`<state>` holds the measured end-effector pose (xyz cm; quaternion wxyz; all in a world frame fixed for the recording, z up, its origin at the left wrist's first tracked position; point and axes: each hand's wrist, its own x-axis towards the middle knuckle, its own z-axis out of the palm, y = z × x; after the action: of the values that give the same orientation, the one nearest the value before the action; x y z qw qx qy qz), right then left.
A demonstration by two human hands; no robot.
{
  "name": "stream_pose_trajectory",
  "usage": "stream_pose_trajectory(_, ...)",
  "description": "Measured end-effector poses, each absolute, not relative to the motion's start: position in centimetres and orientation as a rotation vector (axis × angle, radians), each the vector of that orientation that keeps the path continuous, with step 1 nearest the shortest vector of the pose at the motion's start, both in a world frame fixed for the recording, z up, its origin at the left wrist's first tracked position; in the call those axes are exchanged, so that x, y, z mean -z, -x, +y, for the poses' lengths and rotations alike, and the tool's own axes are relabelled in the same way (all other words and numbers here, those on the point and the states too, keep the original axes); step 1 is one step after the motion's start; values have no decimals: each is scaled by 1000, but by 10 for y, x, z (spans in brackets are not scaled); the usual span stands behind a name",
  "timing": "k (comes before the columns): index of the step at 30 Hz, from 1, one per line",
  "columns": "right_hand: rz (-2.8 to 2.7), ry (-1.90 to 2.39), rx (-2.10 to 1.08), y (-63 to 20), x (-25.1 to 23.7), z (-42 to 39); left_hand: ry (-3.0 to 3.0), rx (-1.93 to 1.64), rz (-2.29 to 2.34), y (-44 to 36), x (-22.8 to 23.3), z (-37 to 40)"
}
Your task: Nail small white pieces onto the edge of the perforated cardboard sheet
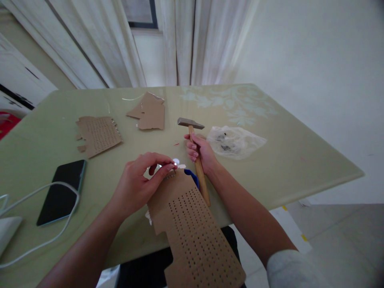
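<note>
In my right hand (199,150) is a hammer (201,176), gripped by its wooden handle below the head, with the metal head raised above the table. My left hand (144,176) pinches a small thin nail (175,171) between thumb and forefinger, upright over the far end of a brown cardboard piece (192,228). Rows of punched holes cover much of this cardboard, which hangs over the table's near edge. Beneath its far end, a blue object (192,177) and some white bits show only in part.
A holed cardboard piece (100,136) and plain cardboard scraps (152,114) lie farther back on the table (285,160). To the right is a clear plastic bag (237,142) with small dark things inside. On the left are a phone (61,194) and a white cable (70,216).
</note>
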<state>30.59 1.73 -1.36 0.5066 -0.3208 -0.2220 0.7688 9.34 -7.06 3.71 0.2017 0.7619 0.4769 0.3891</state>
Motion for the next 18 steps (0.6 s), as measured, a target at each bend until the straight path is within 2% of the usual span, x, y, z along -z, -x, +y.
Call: stream_pose_trajectory(18,-523,831,-1833,-303,13,16,-2322,-1059,1251,-96,-40,-75)
